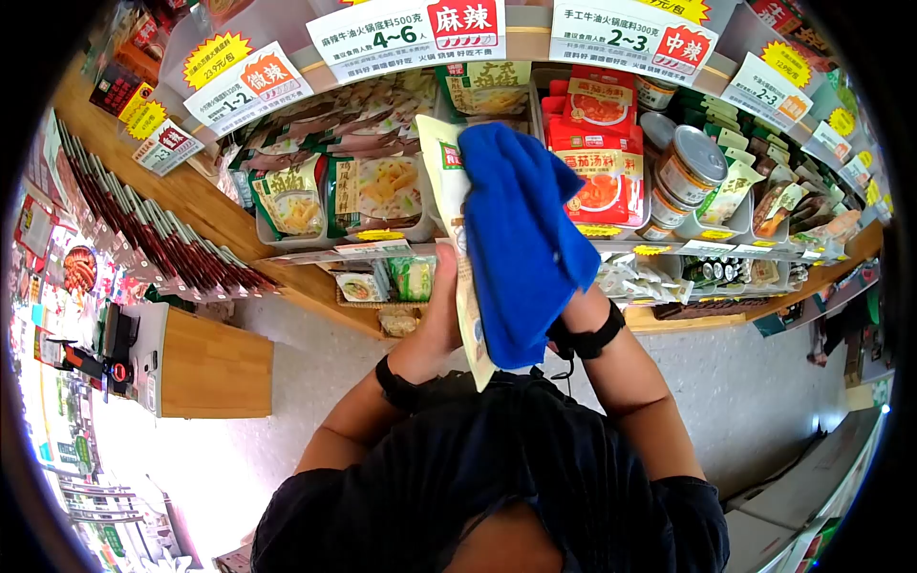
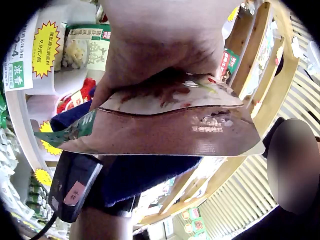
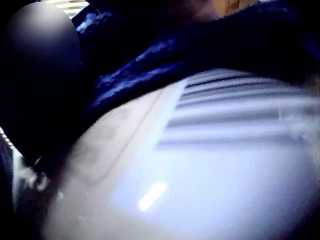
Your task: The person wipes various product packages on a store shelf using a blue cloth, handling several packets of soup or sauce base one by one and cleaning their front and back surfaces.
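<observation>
Upright in front of the shelf, a flat food pouch [image 1: 449,191] is gripped along its edge by my left hand [image 1: 441,304]. The left wrist view shows that hand over the printed, glossy pouch [image 2: 150,129]. A blue cloth [image 1: 525,239] covers the pouch's right side and drapes over my right hand [image 1: 580,307], hiding its fingers; only the part near the wrist shows. In the right wrist view the dark blue cloth [image 3: 145,65] lies against a pale, shiny surface [image 3: 225,175], blurred and reflecting light. I cannot tell how the right fingers lie under the cloth.
Shelf bins ahead hold green-and-white pouches [image 1: 377,191], red soup pouches [image 1: 600,177] and stacked cans [image 1: 690,162]. Price cards [image 1: 406,38] line the upper shelf edge. A row of dark packets [image 1: 162,220] stands at left, with a wooden counter [image 1: 215,363] below.
</observation>
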### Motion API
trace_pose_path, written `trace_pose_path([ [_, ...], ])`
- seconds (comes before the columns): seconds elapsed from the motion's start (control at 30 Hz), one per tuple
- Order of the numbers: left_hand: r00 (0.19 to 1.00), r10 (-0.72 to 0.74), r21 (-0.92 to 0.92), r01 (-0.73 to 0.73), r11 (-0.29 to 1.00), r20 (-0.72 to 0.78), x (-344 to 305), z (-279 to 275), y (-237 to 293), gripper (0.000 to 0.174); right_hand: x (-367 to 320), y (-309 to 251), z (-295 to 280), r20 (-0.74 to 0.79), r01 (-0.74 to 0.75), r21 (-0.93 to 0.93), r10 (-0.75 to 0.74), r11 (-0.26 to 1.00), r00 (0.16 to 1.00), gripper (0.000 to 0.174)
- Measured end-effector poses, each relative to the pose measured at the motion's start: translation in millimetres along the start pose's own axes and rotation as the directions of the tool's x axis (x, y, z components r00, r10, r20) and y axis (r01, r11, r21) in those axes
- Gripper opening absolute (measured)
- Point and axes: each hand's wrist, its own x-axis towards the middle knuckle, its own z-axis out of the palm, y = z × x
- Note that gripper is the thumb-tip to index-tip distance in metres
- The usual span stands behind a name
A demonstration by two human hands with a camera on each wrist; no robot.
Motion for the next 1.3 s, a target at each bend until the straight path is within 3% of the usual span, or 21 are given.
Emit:
trace_pose_path([
  [0.03, 1.000, 0.000, 0.034, 0.001, 0.999, -0.018, 0, 5, 1, 0.086, -2, 1, -5, 0.019, -0.027, 0.015, 0.027, 1.000, 0.999, 0.051],
  [0.1, 0.984, 0.171, 0.157, -0.160, 0.974, -0.058, 11, -9, -13, 0.087, -8, 1, -10, 0.048, -0.067, 0.037, 0.065, 0.997, 0.997, 0.050],
  [0.17, 0.918, 0.378, 0.128, -0.392, 0.911, 0.117, 23, -15, -15, 0.098, -18, -4, -8, 0.054, -0.076, 0.055, 0.073, 0.996, 0.996, 0.049],
  [0.33, 0.883, 0.438, 0.260, -0.469, 0.844, 0.170, 25, 6, -3, 0.101, -40, -16, -4, 0.075, -0.093, 0.092, 0.086, 0.991, 0.993, 0.047],
  [0.37, 0.861, 0.482, 0.366, -0.507, 0.780, 0.165, 32, -2, -9, 0.099, -43, -17, -4, 0.085, -0.094, 0.097, 0.086, 0.991, 0.993, 0.046],
  [0.43, 0.765, 0.588, 0.735, -0.553, 0.391, 0.263, 42, -13, -5, 0.095, -54, -25, -5, 0.114, -0.089, 0.102, 0.077, 0.991, 0.991, 0.045],
  [0.47, 0.691, 0.650, 0.804, -0.560, 0.203, 0.317, 43, -12, 0, 0.084, -60, -28, -6, 0.129, -0.083, 0.097, 0.070, 0.992, 0.989, 0.045],
  [0.6, 0.717, 0.626, 0.881, -0.463, 0.100, 0.305, 51, -30, 8, 0.064, -74, -36, -7, 0.193, -0.001, 0.011, -0.002, 1.000, 0.981, 0.043],
  [0.83, 0.702, 0.667, 0.967, -0.211, -0.141, 0.250, 49, -31, 9, 0.058, -88, -43, -9, 0.329, 0.326, -0.200, -0.250, 0.924, 0.910, 0.041],
  [0.9, 0.717, 0.661, 0.973, -0.113, -0.202, 0.220, 51, -28, 3, 0.055, -86, -40, 2, 0.341, 0.287, -0.434, -0.139, 0.854, 0.930, 0.040],
  [0.93, 0.725, 0.656, 0.972, -0.080, -0.221, 0.209, 53, -30, -1, 0.055, -81, -35, 20, 0.245, 0.094, -0.742, 0.138, 0.664, 0.960, 0.033],
  [0.97, 0.733, 0.651, 0.969, -0.047, -0.241, 0.197, 53, -33, -2, 0.054, -76, -35, 22, 0.240, 0.146, -0.755, 0.063, 0.639, 0.969, 0.031],
  [1.03, 0.771, 0.618, 0.988, -0.124, -0.095, 0.156, 47, -37, 2, 0.052, -66, -44, 20, 0.229, 0.239, -0.781, -0.091, 0.577, 0.969, 0.029],
  [1.13, 0.792, 0.598, 0.964, -0.237, 0.117, 0.122, 35, -47, 14, 0.054, -60, -28, 7, 0.135, 0.254, -0.752, -0.235, 0.609, 0.963, 0.035],
  [1.23, 0.787, 0.617, 0.921, -0.227, 0.318, -0.019, 19, -56, 25, 0.057, -68, -18, -13, 0.149, 0.235, -0.682, -0.184, 0.692, 0.972, 0.046],
  [1.27, 0.799, 0.587, 0.856, -0.207, 0.473, -0.131, 20, -78, 19, 0.057, -69, -18, -16, 0.145, 0.252, -0.656, -0.209, 0.711, 0.967, 0.049],
  [1.3, 0.883, 0.424, 0.683, -0.185, 0.707, -0.199, 16, -84, 23, 0.057, -71, -16, -18, 0.138, 0.268, -0.630, -0.234, 0.729, 0.962, 0.052],
])
